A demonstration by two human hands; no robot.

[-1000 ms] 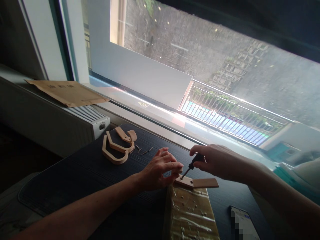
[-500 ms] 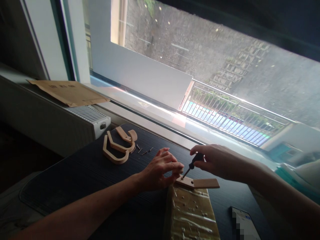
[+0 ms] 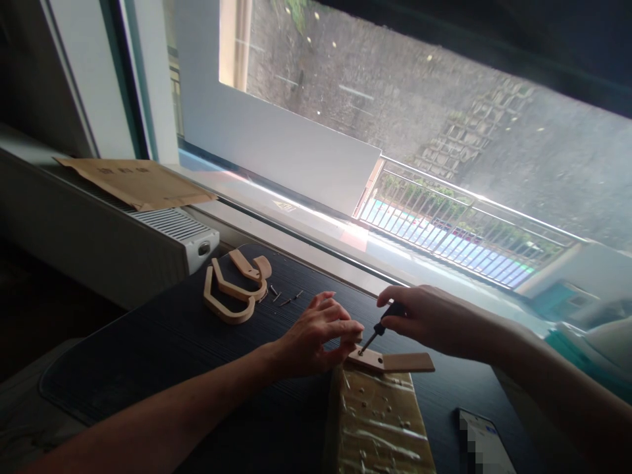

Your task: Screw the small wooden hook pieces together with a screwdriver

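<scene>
My right hand [image 3: 424,317] grips a small black-handled screwdriver [image 3: 379,328], its tip pressed down on a flat wooden piece [image 3: 395,361]. That piece rests on the far end of a tape-covered cardboard box [image 3: 380,421]. My left hand [image 3: 316,336] pinches the left end of the wooden piece, thumb and forefinger together, the other fingers raised. Curved wooden pieces [image 3: 232,289] lie stacked at the desk's far left, with several loose screws [image 3: 286,299] beside them.
The dark desk mat [image 3: 162,349] covers the desk below a large window. A white radiator [image 3: 168,230] with a brown envelope [image 3: 135,181] on top stands at the left. A phone [image 3: 481,444] lies at the lower right.
Almost nothing has moved. My right hand has shifted very slightly on the screwdriver; the wooden piece and my left hand stay in place.
</scene>
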